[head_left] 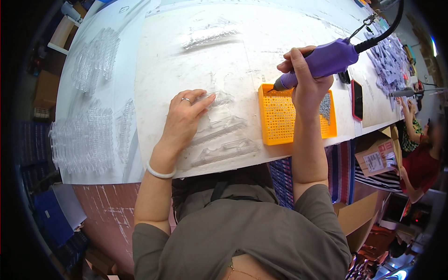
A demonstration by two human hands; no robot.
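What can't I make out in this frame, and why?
Head view: whether the left hand pinches the clear plastic strip or only rests on it; the hand itself hides the contact.
Head view: part of the yellow tray, hidden behind the right forearm.
Head view: whether the purple electric screwdriver carries a screw at its tip; too small.
Head view: the black cord's far end, cut off by the upper edge.

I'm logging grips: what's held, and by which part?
The right hand holds the screwdriver by its front half; whether the left hand grips anything is unclear.
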